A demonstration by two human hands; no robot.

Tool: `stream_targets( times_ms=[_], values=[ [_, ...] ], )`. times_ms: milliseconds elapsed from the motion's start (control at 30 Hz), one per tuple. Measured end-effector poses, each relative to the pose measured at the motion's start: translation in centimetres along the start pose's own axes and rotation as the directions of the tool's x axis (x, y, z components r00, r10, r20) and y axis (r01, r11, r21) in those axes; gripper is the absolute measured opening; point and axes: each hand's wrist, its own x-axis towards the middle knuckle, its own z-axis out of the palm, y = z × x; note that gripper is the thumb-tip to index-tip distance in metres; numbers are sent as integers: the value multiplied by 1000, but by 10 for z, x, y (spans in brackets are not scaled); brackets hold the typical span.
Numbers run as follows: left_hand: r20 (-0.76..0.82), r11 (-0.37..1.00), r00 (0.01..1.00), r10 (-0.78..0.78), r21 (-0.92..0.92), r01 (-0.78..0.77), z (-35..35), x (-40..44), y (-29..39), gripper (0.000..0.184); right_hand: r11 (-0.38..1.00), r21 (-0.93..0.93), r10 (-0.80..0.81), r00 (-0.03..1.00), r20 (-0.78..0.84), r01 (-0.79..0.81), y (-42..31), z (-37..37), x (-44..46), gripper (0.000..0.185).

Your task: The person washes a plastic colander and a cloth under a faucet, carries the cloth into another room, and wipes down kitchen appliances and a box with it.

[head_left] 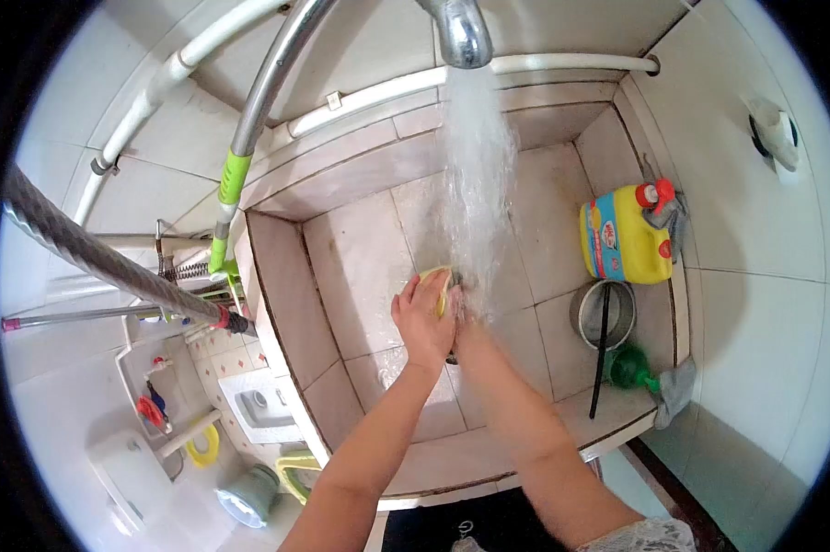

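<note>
Water (478,156) pours from a metal faucet (466,41) into a tiled basin (360,267). Low in the basin, beside the falling water, my left hand (424,317) has its fingers closed round a small yellow-edged item (443,283), whose shape is mostly hidden. My right hand (466,313) is close against it on the right, blurred by splashing, and its fingers are largely hidden. A small dark part shows just below the hands.
At the basin's right stand a yellow jug (627,235) with a red cap, a metal pot (617,317), a black stick (600,368), a green bottle (628,368) and a grey cloth (676,394). Mop poles (272,87) lean at the left. A squat toilet (260,405) lies beyond.
</note>
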Motion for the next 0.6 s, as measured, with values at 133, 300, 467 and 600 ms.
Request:
stream_targets(
  times_ms=[133, 300, 467, 600],
  values=[
    [-16, 999, 999, 50, 12, -50, -2, 5, 2, 29, 393, 898, 95, 980, 174, -198, -26, -14, -14, 45],
    [46, 991, 998, 32, 130, -38, -5, 18, -6, 26, 987, 148, -16, 862, 506, -69, 0, -20, -9, 47],
    [78, 988, 996, 30, 148, -41, -1, 26, 6, 25, 874, 319, -448, 861, 239, 366, 17, -69, 21, 49],
    [13, 990, 995, 101, 94, -101, 3, 22, 5, 26, 910, 177, -404, 900, 164, 376, 21, -74, 37, 44]
  ],
)
